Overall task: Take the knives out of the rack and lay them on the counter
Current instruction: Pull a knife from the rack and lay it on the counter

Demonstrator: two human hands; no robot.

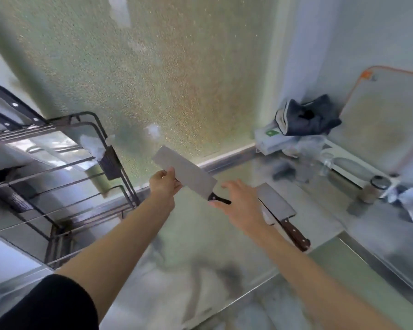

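Above the steel tabletop (200, 234), the left hand (163, 184) pinches a cleaver (185, 172) by its flat blade; the right hand (239, 201), fingers spread, reaches for its black handle. Stiff, weighty, sharp: safest gripped by the handle. Another cleaver (275, 203) lies near the right edge.

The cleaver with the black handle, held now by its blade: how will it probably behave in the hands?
The black-handled cleaver looks stiff, so it should not bend. Its broad blade suggests it is blade-heavy, while the left hand pinches only the blade's edge, so it may pivot or slip. The smooth metal is probably slippery; the right hand at the handle should steady it.
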